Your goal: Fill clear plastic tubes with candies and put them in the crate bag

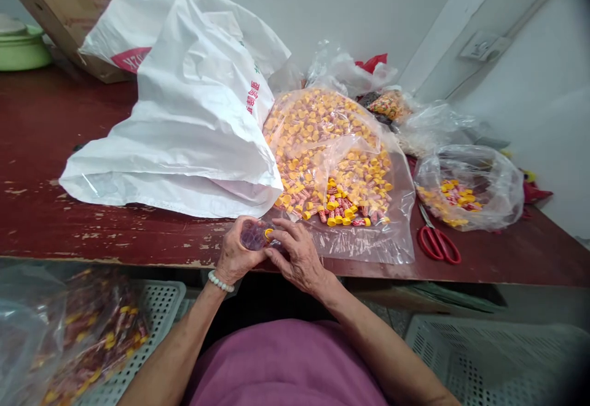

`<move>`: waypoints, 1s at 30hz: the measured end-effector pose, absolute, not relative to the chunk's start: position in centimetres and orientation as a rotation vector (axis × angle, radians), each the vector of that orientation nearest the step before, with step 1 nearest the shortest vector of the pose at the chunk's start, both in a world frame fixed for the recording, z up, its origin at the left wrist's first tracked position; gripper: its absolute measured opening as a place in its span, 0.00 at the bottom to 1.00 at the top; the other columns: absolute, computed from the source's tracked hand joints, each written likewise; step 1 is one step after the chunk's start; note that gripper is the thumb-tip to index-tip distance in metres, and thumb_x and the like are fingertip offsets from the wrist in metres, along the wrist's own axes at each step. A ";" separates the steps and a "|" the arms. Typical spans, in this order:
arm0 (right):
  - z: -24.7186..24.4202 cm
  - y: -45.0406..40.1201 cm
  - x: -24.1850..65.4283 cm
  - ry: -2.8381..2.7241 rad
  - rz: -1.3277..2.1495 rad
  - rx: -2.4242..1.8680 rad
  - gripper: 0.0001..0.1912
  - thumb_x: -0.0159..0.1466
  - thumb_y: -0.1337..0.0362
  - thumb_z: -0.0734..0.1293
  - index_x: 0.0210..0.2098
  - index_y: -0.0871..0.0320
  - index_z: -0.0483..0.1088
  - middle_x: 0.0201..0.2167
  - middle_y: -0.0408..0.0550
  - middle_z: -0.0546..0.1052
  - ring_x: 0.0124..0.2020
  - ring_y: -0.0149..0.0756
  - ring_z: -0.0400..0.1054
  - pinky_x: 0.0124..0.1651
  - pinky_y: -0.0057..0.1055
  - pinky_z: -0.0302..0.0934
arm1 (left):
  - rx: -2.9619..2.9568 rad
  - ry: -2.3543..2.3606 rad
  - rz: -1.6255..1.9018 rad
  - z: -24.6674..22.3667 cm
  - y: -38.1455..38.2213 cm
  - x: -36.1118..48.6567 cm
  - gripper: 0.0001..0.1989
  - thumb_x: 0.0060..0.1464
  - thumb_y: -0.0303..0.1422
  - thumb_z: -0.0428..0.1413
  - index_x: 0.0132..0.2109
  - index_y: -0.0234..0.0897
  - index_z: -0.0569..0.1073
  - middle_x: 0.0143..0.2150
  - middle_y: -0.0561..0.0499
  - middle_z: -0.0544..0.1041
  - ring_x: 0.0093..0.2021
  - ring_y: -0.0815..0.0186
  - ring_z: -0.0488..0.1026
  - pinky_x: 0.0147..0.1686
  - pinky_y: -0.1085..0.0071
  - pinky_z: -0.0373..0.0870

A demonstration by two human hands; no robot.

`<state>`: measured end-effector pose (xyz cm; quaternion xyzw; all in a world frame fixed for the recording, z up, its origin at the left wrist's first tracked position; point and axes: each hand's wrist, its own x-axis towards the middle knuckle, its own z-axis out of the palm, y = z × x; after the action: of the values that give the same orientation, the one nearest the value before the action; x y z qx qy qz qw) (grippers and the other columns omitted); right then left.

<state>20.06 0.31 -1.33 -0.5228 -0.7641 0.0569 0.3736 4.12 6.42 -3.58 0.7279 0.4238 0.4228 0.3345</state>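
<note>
My left hand (237,252), a pale bead bracelet at its wrist, is closed around a clear purplish plastic piece (252,236) near the table's front edge. At that piece's right side is a round yellow cap (268,234). The fingertips of my right hand (297,255) are curled in and pinch at this cap; what lies under them is partly hidden. Just beyond both hands, a large clear bag (401,234) lies with its mouth towards me. It is full of small red-and-white patterned tubes with yellow caps (341,209), some lying in the opening.
A big white woven sack (198,117) lies to the left on the red table (37,209). Red-handled scissors (440,245) and a smaller clear bag (502,191) of capped tubes are at the right. Plastic crates (166,295) stand below the table's edge.
</note>
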 end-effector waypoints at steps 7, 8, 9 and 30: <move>-0.7 -0.1 24.4 -1.841 0.001 -1.514 0.12 0.66 0.60 0.59 0.45 0.57 0.68 0.43 0.52 0.73 0.44 0.37 0.66 0.46 0.34 0.61 | 1.849 1.061 1.145 -3.9 6.3 4.5 0.23 0.37 0.29 0.63 0.42 0.38 0.64 0.41 0.49 0.76 0.35 0.64 0.75 0.38 0.68 0.73; -0.9 0.2 25.5 -1.776 -0.087 -1.643 0.11 0.67 0.61 0.59 0.42 0.58 0.69 0.39 0.52 0.74 0.41 0.38 0.66 0.44 0.34 0.60 | 1.838 1.059 1.143 -4.0 6.3 4.5 0.23 0.37 0.29 0.63 0.42 0.38 0.64 0.41 0.49 0.76 0.34 0.65 0.75 0.37 0.68 0.73; -1.2 0.5 26.5 -1.737 -0.189 -1.785 0.11 0.66 0.60 0.60 0.40 0.59 0.69 0.36 0.52 0.74 0.40 0.39 0.65 0.42 0.35 0.59 | 1.832 1.057 1.141 -4.0 6.2 4.5 0.23 0.37 0.29 0.63 0.42 0.38 0.64 0.42 0.48 0.76 0.33 0.65 0.75 0.36 0.69 0.73; -0.3 4.0 19.6 -1.480 0.611 -1.276 0.10 0.64 0.61 0.61 0.45 0.55 0.64 0.35 0.44 0.70 0.32 0.30 0.65 0.38 0.29 0.62 | 1.888 1.097 1.113 -3.6 6.2 4.3 0.22 0.37 0.29 0.63 0.42 0.38 0.65 0.37 0.51 0.74 0.36 0.65 0.73 0.37 0.69 0.70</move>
<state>19.57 3.99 -0.31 -0.5323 -0.6172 0.2548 0.5204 4.28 6.16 -3.61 0.7249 0.4212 0.4273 0.3384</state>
